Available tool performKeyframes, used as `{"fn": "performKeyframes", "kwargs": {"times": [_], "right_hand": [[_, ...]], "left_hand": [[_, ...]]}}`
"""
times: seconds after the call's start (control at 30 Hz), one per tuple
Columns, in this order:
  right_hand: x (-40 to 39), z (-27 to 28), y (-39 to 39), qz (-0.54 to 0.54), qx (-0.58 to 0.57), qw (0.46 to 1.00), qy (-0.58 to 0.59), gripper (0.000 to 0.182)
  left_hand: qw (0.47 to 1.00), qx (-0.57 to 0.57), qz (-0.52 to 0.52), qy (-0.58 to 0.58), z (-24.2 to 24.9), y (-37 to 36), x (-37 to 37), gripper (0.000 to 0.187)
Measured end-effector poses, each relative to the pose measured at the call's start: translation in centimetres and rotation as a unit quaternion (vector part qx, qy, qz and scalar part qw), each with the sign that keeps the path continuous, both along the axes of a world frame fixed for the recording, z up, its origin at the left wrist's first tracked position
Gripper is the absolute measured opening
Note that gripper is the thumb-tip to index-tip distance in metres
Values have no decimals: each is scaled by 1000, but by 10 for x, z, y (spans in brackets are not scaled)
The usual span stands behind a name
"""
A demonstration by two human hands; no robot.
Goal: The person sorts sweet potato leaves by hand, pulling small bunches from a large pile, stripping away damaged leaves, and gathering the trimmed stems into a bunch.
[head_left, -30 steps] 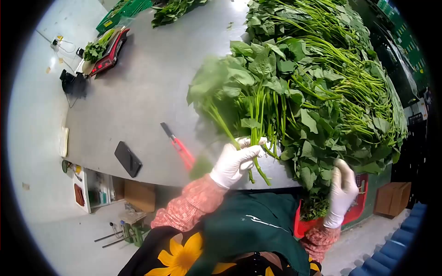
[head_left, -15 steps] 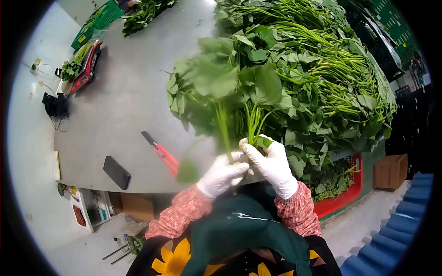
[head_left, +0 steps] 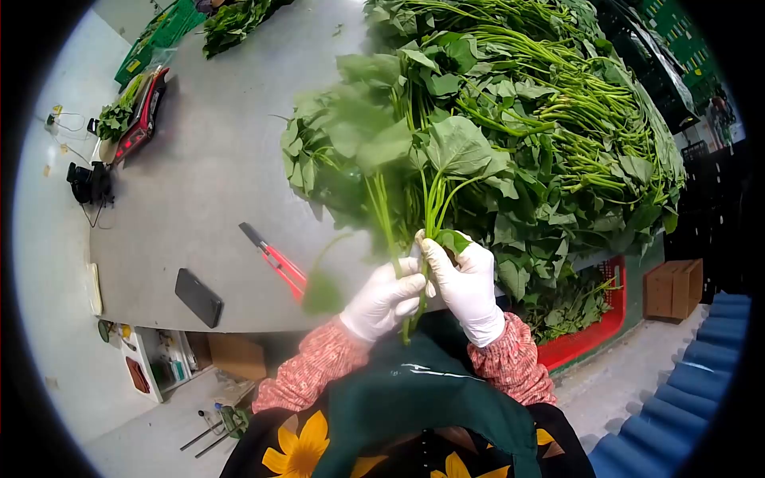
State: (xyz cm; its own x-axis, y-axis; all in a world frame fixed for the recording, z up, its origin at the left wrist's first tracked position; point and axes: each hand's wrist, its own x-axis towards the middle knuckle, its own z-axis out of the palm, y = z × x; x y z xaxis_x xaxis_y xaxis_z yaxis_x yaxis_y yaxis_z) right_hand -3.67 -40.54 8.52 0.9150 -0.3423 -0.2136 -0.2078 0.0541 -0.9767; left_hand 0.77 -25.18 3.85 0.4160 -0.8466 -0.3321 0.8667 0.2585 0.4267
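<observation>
Both my hands wear white gloves and meet at the table's front edge. My left hand (head_left: 384, 299) is closed around a few leafy green stems (head_left: 382, 209), whose leaves are blurred. Just beside it, my right hand (head_left: 462, 283) pinches another small bunch of leafy greens (head_left: 434, 203) between thumb and fingers, leaves pointing up and away from me. Stem ends poke out below my left hand. Beyond both hands lies a big heap of leafy greens (head_left: 550, 111), stalks and broad leaves together. A red utility knife (head_left: 280, 267) lies on the table left of my left hand.
The grey metal table (head_left: 199, 191) carries a black phone (head_left: 198, 297) and a red scale (head_left: 143, 118) with greens on it. At the right below the table stand a red crate (head_left: 586, 342) of greens and a cardboard box (head_left: 673, 288). A green crate (head_left: 163, 40) is at the far left.
The bunches in my hands have shifted slightly, and the leaf in the right-hand bunch now shows its paler face. Stem ends now show below my left hand. The whole view has drifted a little.
</observation>
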Motion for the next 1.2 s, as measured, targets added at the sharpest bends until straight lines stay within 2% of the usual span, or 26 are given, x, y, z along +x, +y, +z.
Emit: {"fn": "performKeyframes", "kwargs": {"times": [0.1,0.13,0.23,0.27,0.3,0.37,0.43,0.5,0.53,0.57,0.6,0.63,0.67,0.7,0.77,0.83,0.93,1.07,1.2], "right_hand": [[-3,-16,5,-71,-104,989,-78,14],[-4,-18,7,-80,-207,968,-115,13],[-4,-18,5,-65,-241,947,-202,13],[-8,-1,8,-51,-103,983,-144,13],[-10,-5,7,-60,-70,986,-139,12],[-10,-3,4,-37,-215,952,-215,11],[-13,4,-2,-16,-390,872,-295,12],[-27,7,-6,13,-422,854,-303,9],[-30,6,-8,-6,-416,851,-321,6],[-29,9,-10,-34,-383,862,-331,16],[-26,2,-7,-97,-249,918,-293,12],[-24,-5,-5,-159,-110,950,-245,10],[-22,20,-10,-113,-17,989,-90,12],[-16,20,-14,-84,22,995,-48,15],[-6,16,-13,-52,25,998,-26,18],[-1,10,-12,-26,116,993,-14,22],[2,4,-11,-19,173,985,-6,25],[1,1,-5,-61,98,992,-40,21],[-2,1,-17,3,162,986,-28,14]], "left_hand": [[1000,1,17,9,4,-4,-3,26],[1000,3,28,14,7,-5,-5,22],[998,9,56,15,15,-8,-5,14],[998,14,59,12,16,-8,-4,14],[998,19,64,10,18,-7,-4,14],[995,50,88,-16,21,-8,-3,16],[987,89,130,-5,14,-8,2,20],[979,81,186,-9,7,1,18,22],[978,79,190,-35,5,6,22,23],[976,78,194,-60,6,9,23,24],[980,83,171,-61,9,11,22,24],[984,88,145,-63,15,11,20,24],[987,91,115,-66,19,9,18,24],[990,89,91,-51,19,6,16,23],[991,112,51,-59,28,-1,6,24],[994,77,14,-70,23,-2,2,26],[995,66,-9,-73,21,0,-2,28],[989,113,-12,-98,23,0,-2,27],[992,84,-41,-88,20,-1,-4,27]]}}
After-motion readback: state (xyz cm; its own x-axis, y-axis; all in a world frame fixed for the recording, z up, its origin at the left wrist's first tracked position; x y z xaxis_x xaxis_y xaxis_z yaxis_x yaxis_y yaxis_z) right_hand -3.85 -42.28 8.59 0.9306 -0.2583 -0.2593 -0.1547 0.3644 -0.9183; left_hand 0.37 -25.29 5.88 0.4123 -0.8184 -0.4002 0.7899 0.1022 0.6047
